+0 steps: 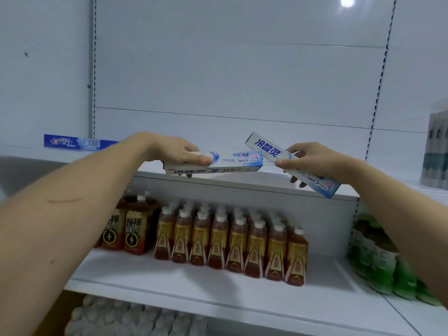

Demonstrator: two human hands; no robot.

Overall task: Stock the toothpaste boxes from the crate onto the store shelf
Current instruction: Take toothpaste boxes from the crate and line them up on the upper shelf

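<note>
The left hand (179, 151) is clamped on a toothpaste box (218, 164) held level just above the shelf (242, 184) edge. The right hand (312, 161) grips a second box (269, 147), tilted, its far end raised. A Crest box (77, 142) lies on the shelf at left.

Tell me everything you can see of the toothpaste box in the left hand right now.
The left-hand toothpaste box is a long, slim carton, seemingly glossy card, white with blue edging, blue Chinese lettering and a small pink mark near its right end. It looks closed and undamaged. It lies nearly level, lengthwise left to right, at the front edge of the upper shelf; whether it rests on the shelf is unclear. The left hand grips its left end, thumb on top and fingertips beneath. It does not touch the other box.
</note>
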